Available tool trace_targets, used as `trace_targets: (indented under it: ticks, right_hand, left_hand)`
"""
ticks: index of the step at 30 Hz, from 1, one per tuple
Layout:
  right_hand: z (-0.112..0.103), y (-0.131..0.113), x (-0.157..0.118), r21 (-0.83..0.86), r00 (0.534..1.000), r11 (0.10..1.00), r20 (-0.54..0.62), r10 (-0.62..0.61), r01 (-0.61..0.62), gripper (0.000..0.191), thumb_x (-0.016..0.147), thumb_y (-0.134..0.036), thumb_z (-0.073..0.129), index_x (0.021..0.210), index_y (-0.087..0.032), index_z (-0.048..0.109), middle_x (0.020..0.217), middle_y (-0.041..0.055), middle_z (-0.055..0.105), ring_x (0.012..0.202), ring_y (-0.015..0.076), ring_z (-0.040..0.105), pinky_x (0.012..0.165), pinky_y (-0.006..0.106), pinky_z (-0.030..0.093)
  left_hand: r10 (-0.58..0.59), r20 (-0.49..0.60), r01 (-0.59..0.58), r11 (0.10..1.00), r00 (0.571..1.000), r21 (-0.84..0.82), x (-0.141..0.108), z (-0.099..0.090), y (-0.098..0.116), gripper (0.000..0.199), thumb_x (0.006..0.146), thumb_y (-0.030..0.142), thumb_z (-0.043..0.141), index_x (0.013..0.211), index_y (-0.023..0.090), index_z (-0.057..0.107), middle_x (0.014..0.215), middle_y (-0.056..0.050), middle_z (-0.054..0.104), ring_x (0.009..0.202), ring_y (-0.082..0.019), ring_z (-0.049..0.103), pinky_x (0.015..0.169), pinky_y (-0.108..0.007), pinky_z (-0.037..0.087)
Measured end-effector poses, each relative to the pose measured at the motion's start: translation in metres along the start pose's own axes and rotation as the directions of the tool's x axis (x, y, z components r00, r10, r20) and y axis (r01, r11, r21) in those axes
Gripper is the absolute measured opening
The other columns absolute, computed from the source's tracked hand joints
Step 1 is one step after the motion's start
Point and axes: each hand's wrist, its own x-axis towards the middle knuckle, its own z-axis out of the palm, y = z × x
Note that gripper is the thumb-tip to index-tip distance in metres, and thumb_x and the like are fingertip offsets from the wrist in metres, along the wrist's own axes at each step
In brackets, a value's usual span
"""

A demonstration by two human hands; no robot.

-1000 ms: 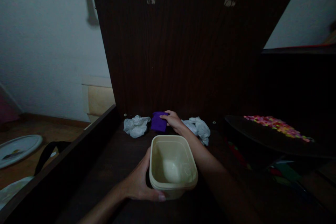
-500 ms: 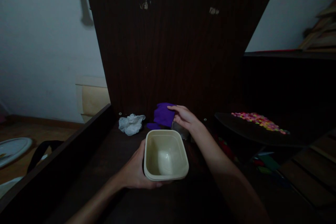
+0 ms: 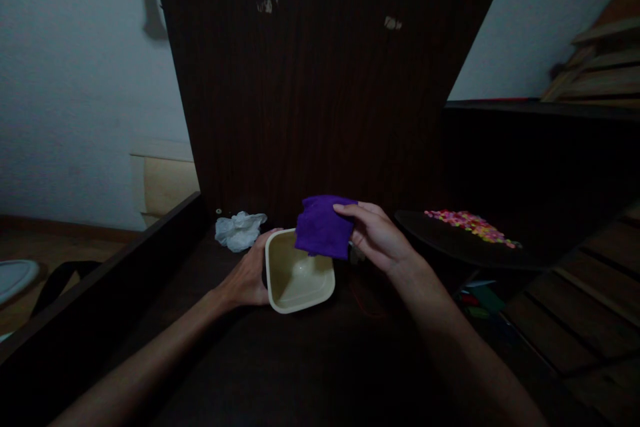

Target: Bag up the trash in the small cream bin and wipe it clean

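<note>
A cream plastic container (image 3: 295, 288) with rounded corners is gripped at its left side by my left hand (image 3: 250, 272). Its opening faces me, and the part of the inside that shows holds nothing. My right hand (image 3: 377, 237) pinches a folded purple cloth (image 3: 324, 225) between thumb and fingers. The cloth overlaps the container's upper right rim from my viewpoint; whether they touch I cannot tell. Just beyond my left hand lies a crumpled whitish plastic bag (image 3: 240, 231) on the dark wooden surface (image 3: 240, 360).
A tall dark wooden panel (image 3: 310, 100) rises behind. On the left runs a raised board edge (image 3: 115, 267). A dark curved shelf (image 3: 425, 233) at the right bears many small colourful pieces (image 3: 473, 225). Wooden slats (image 3: 570, 313) lie lower right.
My right hand has lifted the purple cloth from the surface toward the container's rim. My left hand has moved the container away from me and tilted it. The view has shifted slightly right.
</note>
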Motion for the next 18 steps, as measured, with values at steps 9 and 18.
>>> trace_targets:
  ticks: [9, 18]
  right_hand:
    - [0.014, 0.055, -0.048, -0.679, 0.909, 0.650, 0.060, -0.413, 0.340, 0.028, 0.089, -0.030, 0.062, 0.111, -0.020, 0.078, 0.103, 0.0088, 0.080, 0.089, 0.0241, 0.074, 0.084, 0.037, 0.057]
    - [0.043, 0.106, -0.089, -0.828, 0.894, 0.373, 0.448, -0.006, 0.418, 0.027, 0.096, -0.028, 0.054, 0.111, -0.014, 0.071, 0.108, 0.0132, 0.077, 0.103, 0.0266, 0.073, 0.098, 0.038, 0.055]
  left_hand:
    - [0.064, 0.007, -0.065, 0.996, 0.998, 0.062, -0.010, 0.012, 0.003, 0.122, 0.071, 0.044, 0.088, 0.160, 0.022, 0.008, 0.155, -0.024, 0.035, 0.145, -0.044, 0.040, 0.117, -0.066, 0.038]
    - [0.097, -0.021, -0.095, 0.990, 0.995, 0.104, -0.014, 0.020, -0.002, 0.118, 0.070, 0.047, 0.086, 0.159, 0.023, 0.014, 0.152, -0.022, 0.040, 0.143, -0.045, 0.041, 0.117, -0.066, 0.037]
